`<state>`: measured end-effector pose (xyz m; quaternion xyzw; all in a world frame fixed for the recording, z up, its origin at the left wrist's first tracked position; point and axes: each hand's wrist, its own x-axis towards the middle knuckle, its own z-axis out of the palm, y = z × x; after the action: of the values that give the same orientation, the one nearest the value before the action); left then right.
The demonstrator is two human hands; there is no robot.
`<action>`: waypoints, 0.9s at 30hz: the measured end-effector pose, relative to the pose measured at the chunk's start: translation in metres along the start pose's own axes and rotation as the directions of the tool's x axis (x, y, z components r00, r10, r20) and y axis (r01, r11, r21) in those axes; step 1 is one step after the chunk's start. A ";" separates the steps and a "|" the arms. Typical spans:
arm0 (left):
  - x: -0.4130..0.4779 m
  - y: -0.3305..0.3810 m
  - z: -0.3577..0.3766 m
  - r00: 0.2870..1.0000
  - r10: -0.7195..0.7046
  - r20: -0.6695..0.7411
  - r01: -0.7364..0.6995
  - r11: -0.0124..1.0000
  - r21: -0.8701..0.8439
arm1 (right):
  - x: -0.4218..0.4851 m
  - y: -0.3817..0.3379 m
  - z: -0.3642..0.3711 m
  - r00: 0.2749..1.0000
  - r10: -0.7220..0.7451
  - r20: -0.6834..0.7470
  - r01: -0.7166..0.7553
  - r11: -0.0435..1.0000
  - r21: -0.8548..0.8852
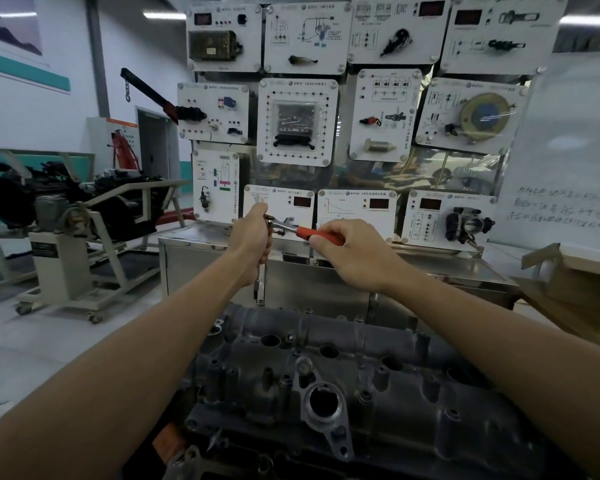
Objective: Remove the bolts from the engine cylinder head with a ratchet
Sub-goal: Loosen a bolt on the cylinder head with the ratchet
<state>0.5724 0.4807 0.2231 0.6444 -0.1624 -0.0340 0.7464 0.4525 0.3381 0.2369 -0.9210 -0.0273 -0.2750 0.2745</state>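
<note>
We hold the ratchet (293,230) up in the air with both hands, above the far left end of the cylinder head (343,382). Our right hand (349,252) grips the red handle, with the fingers curled tight round it and the thumb lying on top. Our left hand (253,237) is wrapped round the top of a long thin bar (261,287) that hangs straight down from the ratchet's shiny end. The fingers are closed in a fist round it.

The bottom tip of the bar comes down near the far edge of the cylinder head (we cannot tell if it sits on a bolt there). The cylinder head is big, dark grey and full of round holes, and it lies right below us between our two arms.

Behind our hands stands a metal cabinet (319,275) and a tall board of white panels (297,121). Off to the left, another engine (49,199) sits on a stand with wheels.
</note>
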 end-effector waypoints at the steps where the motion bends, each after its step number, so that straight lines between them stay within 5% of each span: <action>1: 0.000 -0.001 0.000 1.000 0.001 -0.001 -0.001 1.000 -0.010 | -0.002 -0.002 0.002 1.000 -0.012 -0.017 0.012 1.000 -0.020; 13: 0.001 -0.005 0.003 1.000 -0.020 -0.005 0.020 0.999 -0.038 | -0.012 -0.025 0.006 0.998 0.021 -0.053 -0.022 1.000 -0.012; 21: 0.001 0.000 0.011 0.993 -0.070 -0.091 0.070 0.998 -0.010 | -0.014 -0.041 0.018 0.996 0.083 -0.027 -0.078 0.986 0.147; 27: 0.004 0.005 0.006 0.993 -0.119 -0.005 0.119 0.989 0.083 | -0.004 -0.027 0.007 0.995 0.096 0.013 -0.094 0.990 -0.106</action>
<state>0.5737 0.4747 0.2300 0.6833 -0.1248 -0.0715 0.7158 0.4472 0.3647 0.2434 -0.9369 0.0285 -0.2543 0.2383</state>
